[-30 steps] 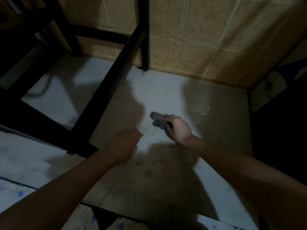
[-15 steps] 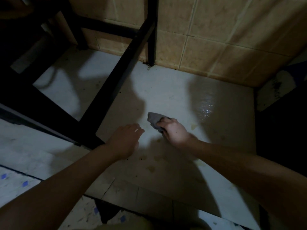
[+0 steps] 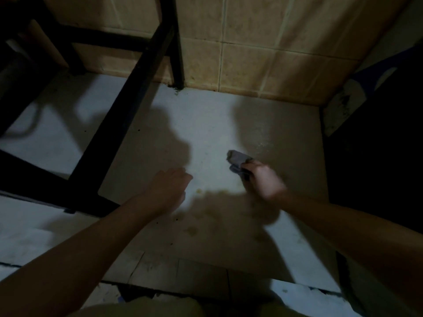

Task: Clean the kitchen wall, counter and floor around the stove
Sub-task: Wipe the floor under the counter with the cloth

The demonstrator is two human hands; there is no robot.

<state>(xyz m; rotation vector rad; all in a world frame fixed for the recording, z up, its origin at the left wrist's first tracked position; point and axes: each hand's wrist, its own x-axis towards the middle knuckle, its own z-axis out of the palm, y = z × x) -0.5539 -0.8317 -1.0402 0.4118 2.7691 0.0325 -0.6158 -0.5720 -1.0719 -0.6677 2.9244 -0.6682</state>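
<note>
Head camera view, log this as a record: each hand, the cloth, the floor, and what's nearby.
right hand: grips the grey cloth down at the floor; blurred
left hand: holds nothing, fingers loosely curled
floor: pale, with yellowish stains near the hands
black frame: on the left, one leg at the foot of the tiled wall

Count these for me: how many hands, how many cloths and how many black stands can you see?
Hands: 2, the left hand and the right hand
Cloths: 1, the grey cloth, gripped by the right hand
Stands: 1, the black stand
Total: 4
</note>
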